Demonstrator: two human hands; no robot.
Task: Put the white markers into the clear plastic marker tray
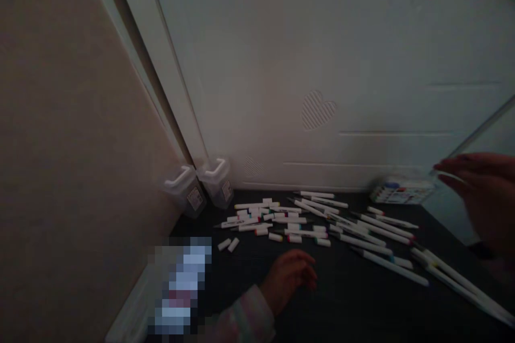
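Currently, uncapped-looking white markers (396, 268) are lying in a loose spread across the dark tabletop (338, 311), from the centre toward the right front edge, pointing in mixed directions. Short white caps (323, 242) are lying among them, mostly in the central cluster, several showing a coloured end; two caps are sitting just beside each other at the left of that cluster. The left hand (288, 278) is hovering over or resting on the bare table in front of the cluster, contact unclear; its fingers are bending loosely and it is appearing released, while a striped sleeve (251, 311) is covering the wrist. At the right edge, the right hand (483, 187) is standing raised, blurred, thumb and fingers coming close together; a thin pale line is showing between them, and I cannot tell whether it is gripping something. Just beside its fingertips in the view, a box (402, 191) with a multicoloured front is resting at the right rear. Two translucent containers are standing near each other at the left rear, one (185, 193) nearer the beige wall (60, 118), the other (217, 185) nearer the white panel (241, 64), which is bearing a ribbed heart (317, 111).
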